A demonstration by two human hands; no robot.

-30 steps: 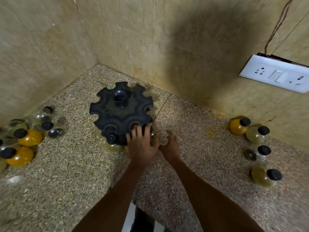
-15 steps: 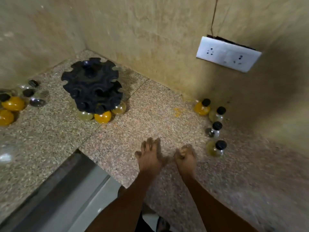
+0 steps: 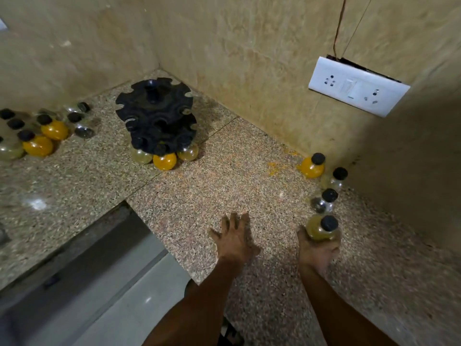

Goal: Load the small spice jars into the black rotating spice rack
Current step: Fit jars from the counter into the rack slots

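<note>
Speckled granite surface [image 3: 224,176]: since half a second ago a pale yellow jar [image 3: 321,228] has been gripped by the right hand [image 3: 318,248]; the left hand [image 3: 235,237] lies spread flat; the rack [image 3: 157,118], far forward-left, awaits loading.

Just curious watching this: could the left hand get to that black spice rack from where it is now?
Probably yes. The left hand lies open and flat on the counter, holding nothing, with bare granite between it and the black spice rack.

Left-edge spice jars [image 3: 10,148] are blurred and cut off.
</note>
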